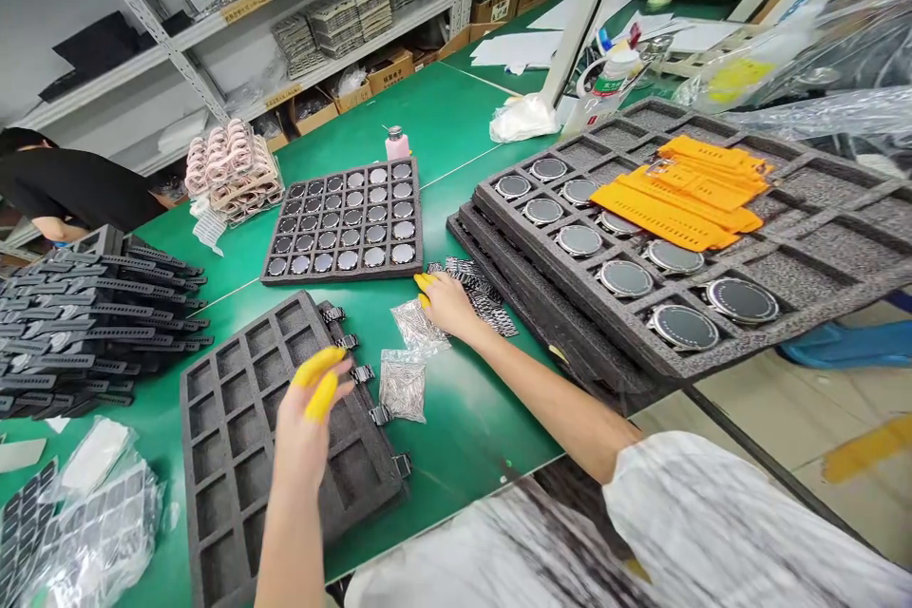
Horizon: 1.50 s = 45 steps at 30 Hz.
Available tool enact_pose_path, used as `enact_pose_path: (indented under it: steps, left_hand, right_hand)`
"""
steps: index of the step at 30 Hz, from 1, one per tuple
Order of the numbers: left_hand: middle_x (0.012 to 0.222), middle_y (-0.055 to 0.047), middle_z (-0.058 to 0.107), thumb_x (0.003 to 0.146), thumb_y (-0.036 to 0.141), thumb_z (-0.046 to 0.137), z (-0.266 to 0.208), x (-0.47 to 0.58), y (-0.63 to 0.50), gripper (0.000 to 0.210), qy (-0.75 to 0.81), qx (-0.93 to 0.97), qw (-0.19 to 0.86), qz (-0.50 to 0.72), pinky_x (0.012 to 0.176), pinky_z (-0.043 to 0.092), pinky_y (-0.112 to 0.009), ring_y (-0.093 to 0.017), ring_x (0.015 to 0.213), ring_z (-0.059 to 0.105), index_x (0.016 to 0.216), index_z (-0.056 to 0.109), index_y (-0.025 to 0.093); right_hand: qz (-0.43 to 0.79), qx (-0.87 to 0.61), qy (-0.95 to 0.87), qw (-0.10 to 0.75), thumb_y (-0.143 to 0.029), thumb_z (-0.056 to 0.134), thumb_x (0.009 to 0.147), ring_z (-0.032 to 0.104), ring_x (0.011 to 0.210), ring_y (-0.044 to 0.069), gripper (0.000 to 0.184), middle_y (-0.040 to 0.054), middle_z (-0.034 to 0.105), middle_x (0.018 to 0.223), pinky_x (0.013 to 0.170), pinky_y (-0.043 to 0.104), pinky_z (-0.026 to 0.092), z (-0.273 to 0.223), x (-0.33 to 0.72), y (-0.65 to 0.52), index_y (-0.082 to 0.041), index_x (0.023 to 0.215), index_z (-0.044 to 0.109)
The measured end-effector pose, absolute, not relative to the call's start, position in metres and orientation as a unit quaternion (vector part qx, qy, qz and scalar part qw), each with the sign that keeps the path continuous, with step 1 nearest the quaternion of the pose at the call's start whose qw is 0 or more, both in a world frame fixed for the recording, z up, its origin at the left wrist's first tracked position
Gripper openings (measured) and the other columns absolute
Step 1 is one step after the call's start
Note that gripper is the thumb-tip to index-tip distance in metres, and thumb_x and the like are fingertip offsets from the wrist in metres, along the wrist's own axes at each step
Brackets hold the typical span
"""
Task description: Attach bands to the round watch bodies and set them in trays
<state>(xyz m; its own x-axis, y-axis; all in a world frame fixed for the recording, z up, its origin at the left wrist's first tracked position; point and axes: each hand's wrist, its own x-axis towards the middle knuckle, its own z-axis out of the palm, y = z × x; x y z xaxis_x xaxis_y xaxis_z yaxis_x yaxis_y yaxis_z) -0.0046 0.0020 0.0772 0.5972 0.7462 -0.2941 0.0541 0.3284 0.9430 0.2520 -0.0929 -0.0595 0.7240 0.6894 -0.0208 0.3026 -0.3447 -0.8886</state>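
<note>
My left hand [313, 399], with yellow finger covers, hovers above a dark foam tray [238, 418] whose visible compartments are bare. Its fingers are spread and nothing shows between them. Several black metal watch bands [362, 373] stick out along that tray's right edge. My right hand [448, 302], also with yellow finger covers, reaches to a pile of black link watch bands [491, 304]. Its thumb and index tips are slightly apart, near the front edge of a foam tray of round watch heads [349, 223]. Two clear bags of small metal pins [403, 385] lie between my hands.
Stacked foam trays [513, 266] on the right hold watch heads and orange straps [684, 195]. Black straps [92, 332] are piled left, beside plastic bags [100, 522]. Bagged pink straps [232, 171] and a pink bottle [397, 142] stand behind. A person [71, 180] bends at far left.
</note>
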Motion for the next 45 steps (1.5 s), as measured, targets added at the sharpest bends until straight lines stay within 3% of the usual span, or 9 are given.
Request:
enact_pose_path:
  steps: [5,15,20,23,28,34,38,41,45]
  left_hand:
    - [0.117,-0.022,0.073,0.087,0.023,0.064,0.038,0.124,0.005,0.023,0.452,0.528,0.707,0.127,0.099,0.061,-0.051,-0.032,0.111,0.074,0.107,0.069,0.014]
    - [0.168,-0.02,0.04,0.089,0.018,0.068,-0.016,0.198,0.025,0.054,0.351,0.871,0.342,0.011,0.132,0.02,-0.051,-0.035,0.162,0.022,0.142,0.06,0.014]
    - [0.148,-0.039,0.051,0.102,0.027,0.055,-0.019,0.259,0.041,0.047,0.377,0.912,0.162,-0.009,0.115,0.042,-0.059,-0.047,0.147,0.045,0.139,0.057,-0.002]
    - [0.126,-0.03,0.069,0.099,0.017,0.058,-0.02,0.28,0.047,0.029,0.371,0.918,0.128,-0.056,0.105,0.05,-0.051,-0.038,0.129,0.064,0.121,0.069,0.001]
    - [0.124,-0.026,0.073,0.097,0.015,0.059,-0.009,0.265,0.045,0.025,0.338,0.929,0.129,-0.085,0.107,0.049,-0.047,-0.035,0.127,0.066,0.115,0.073,0.006]
    - [0.092,-0.017,0.078,0.086,0.012,0.058,0.052,0.208,0.032,0.015,0.314,0.915,0.221,-0.122,0.083,0.055,-0.036,-0.029,0.09,0.076,0.091,0.072,0.014]
    - [0.063,-0.004,0.068,0.086,0.023,0.05,0.097,0.117,0.021,0.013,0.299,0.822,0.476,-0.087,0.045,0.038,-0.024,-0.013,0.043,0.052,0.078,0.06,0.02]
    - [0.059,-0.003,0.066,0.074,0.042,0.07,0.108,0.03,0.005,0.022,0.349,0.65,0.674,0.025,0.039,0.028,-0.023,-0.01,0.038,0.042,0.073,0.062,0.021]
    - [0.066,-0.004,0.072,0.066,0.06,0.076,0.098,-0.065,-0.019,0.034,0.472,0.549,0.683,0.092,0.045,0.042,-0.033,-0.014,0.038,0.044,0.07,0.067,0.027]
  right_hand:
    - [0.265,-0.71,-0.248,0.604,-0.014,0.054,0.074,0.065,0.111,0.024,0.041,0.007,0.075,0.116,0.098,0.038,0.053,-0.053,0.278,-0.086,-0.021,0.11,0.073]
    - [0.369,-0.386,-0.166,0.829,-0.02,0.06,0.07,0.058,0.12,0.022,0.019,-0.0008,0.074,0.104,0.108,0.04,0.042,-0.004,0.312,-0.076,-0.023,0.085,0.071]
    - [0.359,-0.386,-0.155,0.836,-0.02,0.058,0.074,0.06,0.12,0.022,0.012,-0.0007,0.073,0.099,0.107,0.04,0.043,0.01,0.309,-0.069,-0.023,0.081,0.067]
    - [0.369,-0.406,-0.147,0.823,-0.023,0.06,0.074,0.061,0.12,0.022,0.011,-0.0002,0.073,0.1,0.106,0.038,0.045,0.005,0.309,-0.073,-0.023,0.081,0.068]
    - [0.362,-0.428,-0.131,0.818,-0.031,0.067,0.076,0.064,0.113,0.022,0.011,0.0016,0.076,0.101,0.103,0.037,0.047,-0.01,0.309,-0.078,-0.022,0.083,0.068]
    - [0.345,-0.593,-0.166,0.708,-0.029,0.069,0.08,0.065,0.113,0.025,0.011,0.0065,0.077,0.109,0.106,0.04,0.046,-0.031,0.295,-0.098,-0.02,0.084,0.072]
    - [0.272,-0.695,-0.267,0.61,-0.024,0.065,0.093,0.064,0.117,0.026,0.01,0.0089,0.072,0.126,0.105,0.042,0.047,-0.04,0.244,-0.136,-0.02,0.098,0.072]
    - [0.248,-0.728,-0.473,0.429,-0.021,0.064,0.099,0.064,0.11,0.028,0.01,0.0096,0.072,0.111,0.098,0.041,0.049,-0.039,0.197,-0.156,-0.021,0.103,0.073]
    - [0.233,-0.74,-0.6,0.195,-0.015,0.059,0.102,0.063,0.107,0.032,0.015,0.0146,0.07,0.108,0.087,0.041,0.05,-0.037,0.161,-0.151,-0.017,0.103,0.075]
